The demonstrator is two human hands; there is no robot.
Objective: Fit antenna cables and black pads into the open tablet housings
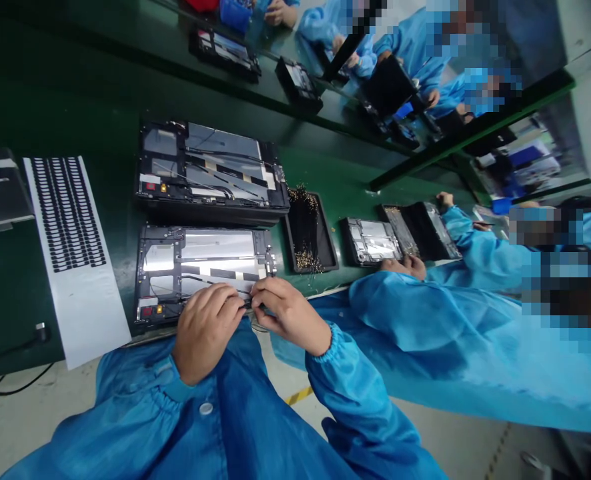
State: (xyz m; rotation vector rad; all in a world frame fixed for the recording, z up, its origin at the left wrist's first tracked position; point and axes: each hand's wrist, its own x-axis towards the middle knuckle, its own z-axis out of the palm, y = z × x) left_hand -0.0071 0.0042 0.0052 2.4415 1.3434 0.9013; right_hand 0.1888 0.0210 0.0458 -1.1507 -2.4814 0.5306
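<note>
Spanning the view: one green bench (5, 287). Upon it, a panel stack (225, 160); before that, one electronic panel (215, 247), flat at the front edge. Left hand (205, 330) — fingers curled at the panel's near edge. Right hand (290, 313) — fingertips bunched, grip hidden; close edge work, seemingly, calling for light, steady fingertips.
</note>
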